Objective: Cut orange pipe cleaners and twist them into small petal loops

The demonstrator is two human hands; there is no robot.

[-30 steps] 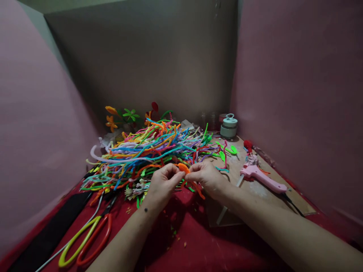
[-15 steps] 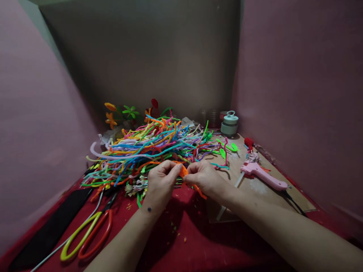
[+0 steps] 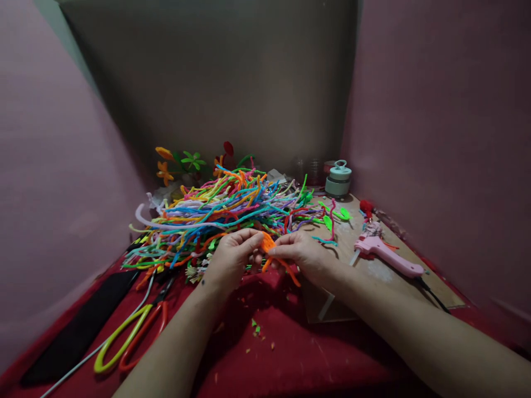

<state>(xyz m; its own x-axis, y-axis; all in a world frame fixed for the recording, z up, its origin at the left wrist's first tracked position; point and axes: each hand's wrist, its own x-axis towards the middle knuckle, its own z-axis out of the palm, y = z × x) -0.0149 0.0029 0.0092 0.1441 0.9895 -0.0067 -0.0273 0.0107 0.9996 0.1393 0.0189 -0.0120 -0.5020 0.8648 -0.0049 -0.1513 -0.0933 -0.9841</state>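
An orange pipe cleaner piece (image 3: 268, 243) is held between both hands above the red cloth, its loose ends hanging down to the right. My left hand (image 3: 236, 254) pinches its upper left part between thumb and fingers. Thumb and fingertips of my right hand (image 3: 302, 257) close on its right side. Just behind the hands lies a large heap of multicoloured pipe cleaners (image 3: 215, 207). The fingers hide part of the orange piece.
Scissors (image 3: 124, 337) with yellow and red handles lie at left by a black strip (image 3: 83, 326). A pink glue gun (image 3: 388, 257) rests on a brown board (image 3: 373, 276) at right, a green-lidded jar (image 3: 338, 179) behind. Fuzzy flowers (image 3: 193, 160) stand at the back.
The left hand has turned and moved slightly left and down. More of the orange piece shows, with two loose ends now hanging apart. The camera view has shifted slightly.
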